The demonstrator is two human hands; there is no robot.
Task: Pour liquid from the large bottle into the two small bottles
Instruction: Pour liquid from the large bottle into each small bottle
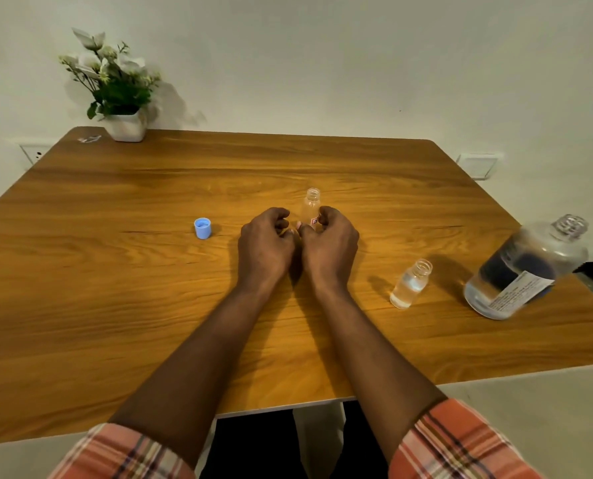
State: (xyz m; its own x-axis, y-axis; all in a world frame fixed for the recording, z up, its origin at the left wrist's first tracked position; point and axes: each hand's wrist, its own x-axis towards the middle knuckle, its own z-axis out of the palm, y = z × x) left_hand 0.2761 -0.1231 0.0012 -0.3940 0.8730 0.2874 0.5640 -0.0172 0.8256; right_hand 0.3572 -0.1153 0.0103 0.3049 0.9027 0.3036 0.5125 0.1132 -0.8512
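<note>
A small clear bottle (312, 202) with no cap stands at mid-table, and it looks empty. My right hand (327, 242) curls around its lower part, thumb on the left and fingers on the right, hiding its base. My left hand (265, 243) rests right beside it with the fingers curled in; nothing shows inside them. The thumbs nearly touch. A second small bottle (410, 285), uncapped and holding clear liquid, stands to the right. The large clear bottle (526, 271), with a dark label and partly filled, stands near the right edge with its clear cap on.
A blue cap (202, 228) lies upside down to the left of my hands. A white pot of flowers (126, 125) stands at the far left corner of the wooden table (149, 305). The wall runs close behind the table.
</note>
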